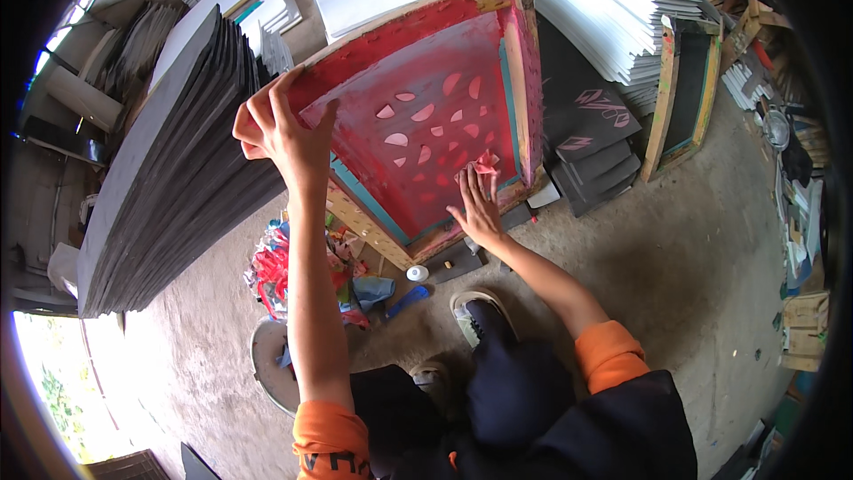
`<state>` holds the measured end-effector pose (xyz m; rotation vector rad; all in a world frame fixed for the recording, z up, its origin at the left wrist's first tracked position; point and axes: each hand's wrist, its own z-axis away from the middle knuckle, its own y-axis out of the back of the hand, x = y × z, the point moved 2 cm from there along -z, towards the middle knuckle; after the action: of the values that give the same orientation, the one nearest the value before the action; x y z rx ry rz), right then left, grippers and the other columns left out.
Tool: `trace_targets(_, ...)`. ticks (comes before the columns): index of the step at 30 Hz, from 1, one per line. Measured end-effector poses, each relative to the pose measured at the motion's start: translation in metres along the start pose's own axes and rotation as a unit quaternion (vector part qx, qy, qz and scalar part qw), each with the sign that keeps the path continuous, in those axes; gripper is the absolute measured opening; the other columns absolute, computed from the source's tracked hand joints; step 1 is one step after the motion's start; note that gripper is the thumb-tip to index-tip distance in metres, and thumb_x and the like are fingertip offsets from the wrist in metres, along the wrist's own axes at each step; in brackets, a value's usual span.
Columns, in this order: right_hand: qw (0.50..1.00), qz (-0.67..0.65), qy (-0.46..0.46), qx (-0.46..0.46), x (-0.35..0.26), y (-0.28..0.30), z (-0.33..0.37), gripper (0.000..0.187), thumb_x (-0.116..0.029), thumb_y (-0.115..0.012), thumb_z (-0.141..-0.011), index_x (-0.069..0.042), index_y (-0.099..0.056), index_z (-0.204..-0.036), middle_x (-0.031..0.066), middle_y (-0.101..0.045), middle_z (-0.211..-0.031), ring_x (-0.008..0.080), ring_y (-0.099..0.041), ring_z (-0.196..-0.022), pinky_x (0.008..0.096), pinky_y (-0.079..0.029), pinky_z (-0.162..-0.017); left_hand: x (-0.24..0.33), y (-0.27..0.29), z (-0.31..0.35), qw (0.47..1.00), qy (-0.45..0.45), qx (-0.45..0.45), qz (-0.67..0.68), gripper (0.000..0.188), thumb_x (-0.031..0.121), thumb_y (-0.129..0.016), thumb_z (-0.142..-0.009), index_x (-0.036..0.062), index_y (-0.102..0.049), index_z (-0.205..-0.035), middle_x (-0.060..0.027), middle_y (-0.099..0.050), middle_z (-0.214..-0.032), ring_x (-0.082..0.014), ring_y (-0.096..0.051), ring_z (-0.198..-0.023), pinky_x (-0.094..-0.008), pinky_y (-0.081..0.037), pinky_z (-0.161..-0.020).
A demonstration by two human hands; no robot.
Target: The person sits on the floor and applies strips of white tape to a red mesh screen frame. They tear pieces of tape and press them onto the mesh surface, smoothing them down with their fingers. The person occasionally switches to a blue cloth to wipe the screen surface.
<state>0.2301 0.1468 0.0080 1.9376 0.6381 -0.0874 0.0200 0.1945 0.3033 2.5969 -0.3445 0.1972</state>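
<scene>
A wooden screen-printing frame [528, 98] stands tilted up in front of me. Its mesh [355, 164] is smeared red and pink, with a cluster of pale half-round and leaf-like openings. My left hand [291, 133] is hooked over the frame's upper left corner, thumb on the near face and fingers round the edge. Low on the right part of the mesh, my right hand [481, 213] presses a crumpled pinkish-red rag [486, 163] against the surface. Part of the rag is hidden beneath its fingers.
Dark sheets [169, 178] are stacked at the left, white sheets [604, 9] at the back right. Colourful rags [271, 267] lie on the floor beside a round tub [271, 364]. Close to my feet are a white bottle [417, 274] and a blue tool [408, 300]. Another frame [662, 98] stands right.
</scene>
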Motion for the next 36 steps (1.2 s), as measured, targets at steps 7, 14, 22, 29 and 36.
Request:
trace_targets(7,0.949,-0.1,-0.263,0.142,0.004,-0.005,-0.027,0.072,-0.04,-0.041,-0.093,0.002,-0.009,-0.143,0.0244,-0.005,-0.148,0.0353,-0.007,-0.138,0.0539,-0.008,-0.109,-0.012,-0.004,0.0,0.998,-0.02,0.004,0.06,0.053,0.004,-0.072,-0.065,0.0237,-0.058,-0.113,-0.0018,-0.051,-0.11,-0.0276,-0.034,-0.108,-0.0448,-0.026,-0.093)
trace_targets(14,0.973,-0.089,-0.193,0.093,0.002,-0.008,-0.025,0.078,-0.045,-0.043,-0.091,0.002,-0.007,-0.143,0.0257,-0.003,-0.148,0.0395,-0.004,-0.138,0.0528,-0.008,-0.11,-0.02,-0.021,-0.002,0.999,-0.045,-0.01,-0.004,0.048,0.007,-0.069,-0.074,0.0225,-0.056,-0.117,-0.0057,-0.05,-0.113,-0.0269,-0.038,-0.107,-0.0426,-0.031,-0.093)
trace_targets(22,0.968,-0.086,-0.205,0.113,0.007,-0.005,-0.028,0.079,-0.044,-0.044,-0.091,0.001,-0.004,-0.143,0.0233,0.001,-0.149,0.0381,-0.001,-0.138,0.053,-0.004,-0.11,-0.021,-0.037,-0.007,0.998,-0.049,-0.01,0.024,0.048,0.008,-0.071,-0.072,0.0232,-0.057,-0.116,-0.0044,-0.051,-0.114,-0.0272,-0.035,-0.11,-0.0423,-0.032,-0.093)
trace_targets(29,0.983,0.05,-0.14,0.109,0.017,0.029,-0.073,0.078,-0.043,-0.049,-0.089,0.004,-0.014,-0.141,0.0237,-0.011,-0.148,0.037,-0.011,-0.137,0.0572,-0.008,-0.108,-0.023,-0.027,0.0,0.997,-0.059,-0.039,-0.011,0.069,0.009,-0.075,-0.067,0.0235,-0.046,-0.129,-0.0013,-0.046,-0.126,-0.0264,-0.033,-0.117,-0.0456,-0.022,-0.099)
trace_targets(36,0.988,-0.027,-0.132,0.078,0.009,-0.008,-0.007,0.082,-0.041,-0.053,-0.087,0.005,-0.013,-0.141,0.0283,-0.012,-0.145,0.0425,-0.015,-0.135,0.0536,-0.015,-0.109,-0.028,-0.009,0.055,0.997,-0.042,-0.062,0.014,0.093,0.008,-0.074,-0.063,0.0124,-0.025,-0.141,-0.0223,-0.013,-0.145,-0.0412,-0.014,-0.133,-0.0542,-0.013,-0.107)
